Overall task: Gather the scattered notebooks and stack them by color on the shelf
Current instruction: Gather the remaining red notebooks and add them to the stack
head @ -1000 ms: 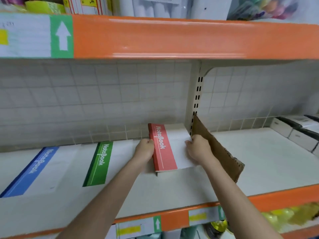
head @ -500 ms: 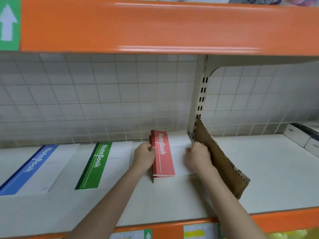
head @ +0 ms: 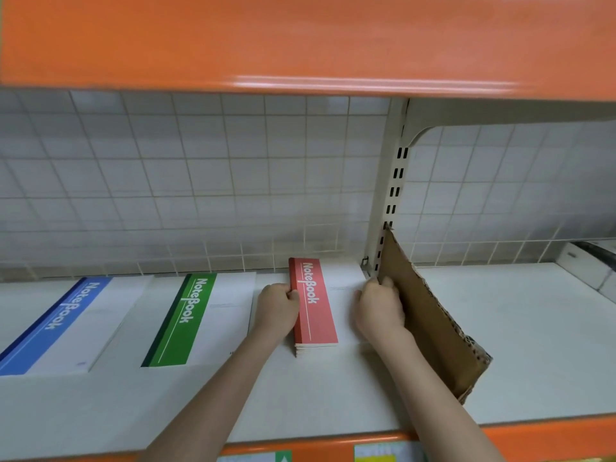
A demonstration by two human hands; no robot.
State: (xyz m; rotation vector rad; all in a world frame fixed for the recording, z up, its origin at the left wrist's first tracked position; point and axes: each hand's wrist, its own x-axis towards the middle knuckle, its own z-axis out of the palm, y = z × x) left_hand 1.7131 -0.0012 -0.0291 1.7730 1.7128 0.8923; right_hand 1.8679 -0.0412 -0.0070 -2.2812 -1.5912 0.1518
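A stack of red-banded notebooks (head: 315,305) lies flat on the white shelf (head: 333,395), near the back wall. My left hand (head: 276,308) grips the stack's left spine edge, thumb on top. My right hand (head: 380,308) holds the stack's right edge with curled fingers, close against a cardboard divider (head: 430,318). To the left lie a green-banded notebook stack (head: 186,321) and a blue-banded notebook stack (head: 63,325), each flat on the shelf and apart from one another.
The brown cardboard divider stands upright just right of the red stack. A slotted upright post (head: 390,201) rises behind it. An orange shelf (head: 300,41) hangs overhead. White boxes (head: 593,268) sit at the far right. An orange front rail (head: 550,438) bounds the shelf.
The red stack has slid back toward the wall with both hands on its sides. The view has moved in closer and tilted under the upper shelf.
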